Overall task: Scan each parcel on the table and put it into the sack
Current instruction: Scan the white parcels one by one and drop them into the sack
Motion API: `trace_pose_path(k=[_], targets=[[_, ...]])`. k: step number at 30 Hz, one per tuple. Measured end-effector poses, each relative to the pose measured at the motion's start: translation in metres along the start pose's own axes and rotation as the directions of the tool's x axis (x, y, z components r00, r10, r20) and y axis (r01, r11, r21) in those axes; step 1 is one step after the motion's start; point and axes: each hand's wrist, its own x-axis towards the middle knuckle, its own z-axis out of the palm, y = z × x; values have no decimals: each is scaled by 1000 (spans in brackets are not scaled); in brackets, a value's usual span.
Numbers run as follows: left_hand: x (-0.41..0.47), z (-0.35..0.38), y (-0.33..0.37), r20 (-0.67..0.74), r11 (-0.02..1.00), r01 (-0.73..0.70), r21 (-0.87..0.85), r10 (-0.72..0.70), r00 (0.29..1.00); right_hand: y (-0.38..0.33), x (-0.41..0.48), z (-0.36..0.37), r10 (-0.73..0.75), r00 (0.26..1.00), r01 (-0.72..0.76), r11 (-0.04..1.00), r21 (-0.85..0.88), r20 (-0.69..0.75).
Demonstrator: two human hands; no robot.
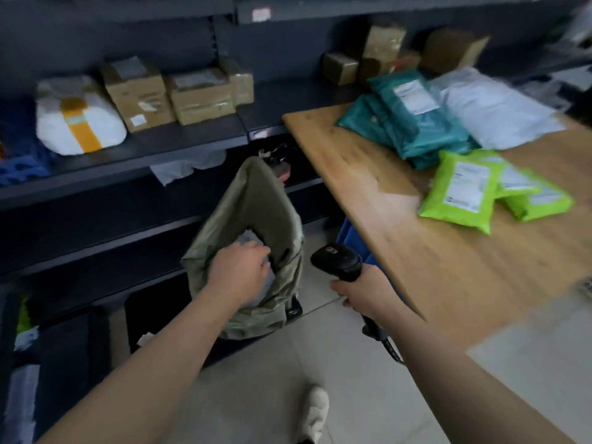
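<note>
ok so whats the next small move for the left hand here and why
Probably let go and draw the left hand back out of the sack. It sits in the sack's mouth on a grey parcel already inside, while the right hand holds the scanner and green parcels and teal parcels wait on the table.

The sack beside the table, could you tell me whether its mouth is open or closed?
Open: the sack mouth gapes upward, and the left hand reaches inside onto a grey parcel.
</note>
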Motion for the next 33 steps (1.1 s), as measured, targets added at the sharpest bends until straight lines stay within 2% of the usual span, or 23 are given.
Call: trace_pose_path(k=[8, 12, 17, 22, 33], targets=[[25, -42, 170, -54, 944, -316, 99, 322, 945, 55, -63, -155, 66, 982, -62, 998, 30, -179], [66, -46, 253, -53, 919, -389, 68, 392, 918, 82, -58, -244, 64, 957, -52, 997, 49, -283], [131, -39, 356, -122, 929, -354, 112, 366, 923, 111, -37, -360, 23, 927, -34, 999, -22, -374], [197, -37, 429, -169, 955, -270, 123, 288, 942, 125, 4, -461, -14, 913, -3, 999, -42, -408], [372, -47, 486, -212, 983, -157, 92, 174, 962, 92, 174, -594, -87, 931, 79, 996, -37, -353]])
